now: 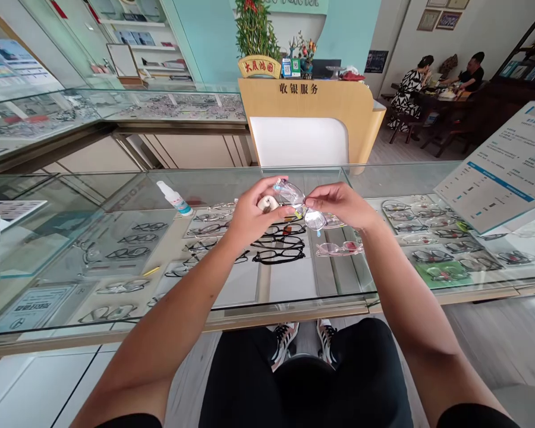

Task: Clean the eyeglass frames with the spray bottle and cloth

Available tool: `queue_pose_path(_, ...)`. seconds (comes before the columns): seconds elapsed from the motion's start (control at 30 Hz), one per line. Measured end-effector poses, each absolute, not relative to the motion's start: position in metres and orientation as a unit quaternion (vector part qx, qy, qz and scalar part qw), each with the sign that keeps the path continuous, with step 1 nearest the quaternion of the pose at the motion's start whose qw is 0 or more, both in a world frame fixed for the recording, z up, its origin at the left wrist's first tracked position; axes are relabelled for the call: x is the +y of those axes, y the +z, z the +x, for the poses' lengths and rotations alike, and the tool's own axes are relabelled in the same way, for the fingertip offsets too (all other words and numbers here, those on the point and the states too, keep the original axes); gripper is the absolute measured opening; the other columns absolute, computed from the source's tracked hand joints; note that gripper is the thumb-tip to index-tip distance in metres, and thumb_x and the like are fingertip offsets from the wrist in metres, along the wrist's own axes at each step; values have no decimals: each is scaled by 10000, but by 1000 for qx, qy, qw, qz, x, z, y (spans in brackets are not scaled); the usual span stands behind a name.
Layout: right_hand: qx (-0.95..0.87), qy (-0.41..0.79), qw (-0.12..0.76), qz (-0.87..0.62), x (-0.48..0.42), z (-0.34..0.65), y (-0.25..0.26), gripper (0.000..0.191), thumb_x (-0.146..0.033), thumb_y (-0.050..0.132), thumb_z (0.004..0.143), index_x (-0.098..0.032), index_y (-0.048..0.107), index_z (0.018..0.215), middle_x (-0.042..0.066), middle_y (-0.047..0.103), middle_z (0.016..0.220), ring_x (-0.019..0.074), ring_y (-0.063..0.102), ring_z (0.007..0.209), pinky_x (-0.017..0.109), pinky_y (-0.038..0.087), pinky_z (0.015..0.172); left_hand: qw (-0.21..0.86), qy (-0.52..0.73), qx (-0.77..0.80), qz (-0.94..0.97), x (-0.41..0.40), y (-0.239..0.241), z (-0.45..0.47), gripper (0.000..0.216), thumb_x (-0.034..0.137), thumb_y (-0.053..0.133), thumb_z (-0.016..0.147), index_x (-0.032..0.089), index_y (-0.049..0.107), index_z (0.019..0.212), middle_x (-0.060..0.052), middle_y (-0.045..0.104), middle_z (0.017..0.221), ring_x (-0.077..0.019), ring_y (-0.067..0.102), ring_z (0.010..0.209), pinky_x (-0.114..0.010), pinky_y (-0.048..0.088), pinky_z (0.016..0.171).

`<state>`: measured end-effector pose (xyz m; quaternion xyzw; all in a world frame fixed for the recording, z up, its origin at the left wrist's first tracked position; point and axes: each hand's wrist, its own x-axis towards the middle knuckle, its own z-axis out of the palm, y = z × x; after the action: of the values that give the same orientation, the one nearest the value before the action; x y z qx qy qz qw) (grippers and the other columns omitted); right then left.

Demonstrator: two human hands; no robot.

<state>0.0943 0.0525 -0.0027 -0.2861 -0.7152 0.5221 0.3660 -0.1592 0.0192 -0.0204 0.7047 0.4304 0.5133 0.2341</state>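
Above the glass counter, a pair of clear-lensed eyeglasses (314, 219) is held up at a tilt between my hands. My left hand (252, 209) curls around the left end of the eyeglasses, its thumb and fingers near one lens. A small white wad (267, 204), perhaps cloth or tissue, sits inside the same hand. With thumb and fingertips, my right hand (339, 203) pinches the frame near its middle. Black-framed eyeglasses (279, 255) lie in rows in the display below, and a pink pair (339, 248) lies under my right hand.
A white spray bottle (175, 199) stands on the glass counter (214, 178) to the left. A printed sign (502, 172) stands at the right. More eyeglasses (432, 255) fill the case. A wooden cashier desk (303, 101) is across; two people sit at a far table.
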Motion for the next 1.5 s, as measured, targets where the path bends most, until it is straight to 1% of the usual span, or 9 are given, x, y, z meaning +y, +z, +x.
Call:
queue_pose_path(0.2, -728, 491, 389, -278, 58, 90, -6, 560, -759, 871, 838, -200, 836, 855, 33, 760, 822, 152, 552, 718, 311, 415, 650, 202, 535, 434, 696, 29, -25, -161, 813, 666, 961, 766, 256, 722, 1426, -84, 820, 1152, -222, 739, 904, -338, 595, 801)
queue_pose_path(0.4, -718, 315, 526, -330, 57, 68, -21, 409, -593, 765, 993, -205, 820, 874, 47, 813, 856, 208, 708, 812, 348, 549, 786, 98, 574, 480, 656, 12, -30, -138, 279, 496, 845, 926, 235, 816, 1018, -32, 780, 941, -179, 673, 827, -320, 532, 796)
queue_pose_path(0.5, -742, 206, 541, -339, 48, 54, -28, 208, -372, 698, 1045, -240, 835, 962, 55, 875, 1037, 242, 786, 950, 380, 600, 902, 165, 563, 478, 654, 2, -30, -126, 295, 503, 807, 935, 223, 850, 1018, -38, 804, 935, -181, 672, 812, -314, 515, 771)
queue_pose_path(0.67, -783, 127, 516, -322, 34, 45, -31, 229, -317, 608, 1097, -259, 829, 1100, 94, 869, 1273, 291, 815, 1209, 424, 619, 1021, 258, 581, 501, 587, 4, -28, -127, 414, 600, 874, 840, 199, 860, 942, -38, 792, 840, -179, 643, 772, -298, 499, 715)
queue_pose_path(0.9, -801, 138, 522, -257, 38, 58, -17, 251, -342, 566, 1113, -246, 779, 1021, 92, 856, 1177, 285, 784, 1221, 424, 591, 1037, 249, 614, 512, 546, 26, -35, -150, 330, 523, 891, 807, 210, 849, 900, -21, 782, 834, -166, 641, 748, -298, 502, 731)
queue_pose_path(0.97, -746, 146, 579, -294, 52, 71, -14, 301, -428, 602, 1103, -250, 728, 897, 75, 801, 999, 265, 759, 1037, 410, 592, 943, 197, 580, 524, 591, 27, -30, -151, 290, 496, 875, 832, 216, 847, 900, -29, 799, 862, -180, 661, 773, -309, 512, 750)
queue_pose_path(1.1, -592, 220, 655, -415, 92, 109, -16, 531, -648, 550, 1103, -263, 592, 740, 36, 498, 697, 242, 611, 784, 375, 503, 675, 145, 444, 501, 729, 26, -11, -136, 268, 498, 815, 895, 234, 853, 911, -56, 834, 927, -230, 708, 829, -351, 530, 779)
queue_pose_path(1.2, -572, 215, 661, -436, 118, 137, -23, 632, -754, 487, 1087, -267, 519, 684, 20, 373, 676, 206, 510, 671, 364, 420, 600, 112, 326, 476, 809, 28, 1, -107, 254, 463, 752, 936, 237, 866, 947, -68, 849, 989, -257, 732, 868, -372, 515, 785)
queue_pose_path(1.5, -579, 173, 655, -454, 136, 155, -38, 661, -814, 423, 1078, -273, 542, 717, 13, 348, 720, 182, 473, 678, 337, 397, 604, 22, 1, 450, 893, 42, -8, -35, 255, 372, 736, 960, 231, 767, 749, -79, 770, 828, -289, 717, 784, -373, 376, 662)
